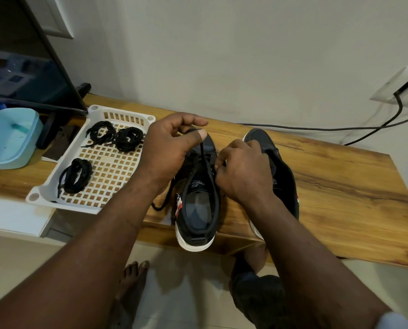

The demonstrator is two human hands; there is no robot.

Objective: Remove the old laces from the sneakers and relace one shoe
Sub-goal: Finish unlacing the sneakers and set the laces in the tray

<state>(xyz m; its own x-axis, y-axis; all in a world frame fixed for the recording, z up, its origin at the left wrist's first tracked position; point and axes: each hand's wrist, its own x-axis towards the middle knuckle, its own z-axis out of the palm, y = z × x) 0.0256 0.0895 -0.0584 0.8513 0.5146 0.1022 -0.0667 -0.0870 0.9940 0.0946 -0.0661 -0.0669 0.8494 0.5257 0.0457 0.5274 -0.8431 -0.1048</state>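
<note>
Two sneakers (pixel 285 186) side by side on bench (pixel 340 186). Left hand (pixel 167 153) pinches the lace (pixel 201 150) above the left sneaker (pixel 199 210); right hand (pixel 243 172) pinches it lower, against that sneaker.

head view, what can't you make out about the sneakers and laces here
- Eyelets of the near sneaker: head view, covered by the left hand and right hand, so lacing progress is unclear.
- Fingertips of the right hand: curled out of sight; whether they pinch the lace that the left hand holds cannot be told.
- Middle of the far sneaker: behind the right hand; laced or not, unknown.
- The lace bundles in the basket: too tangled to count laces.
</note>
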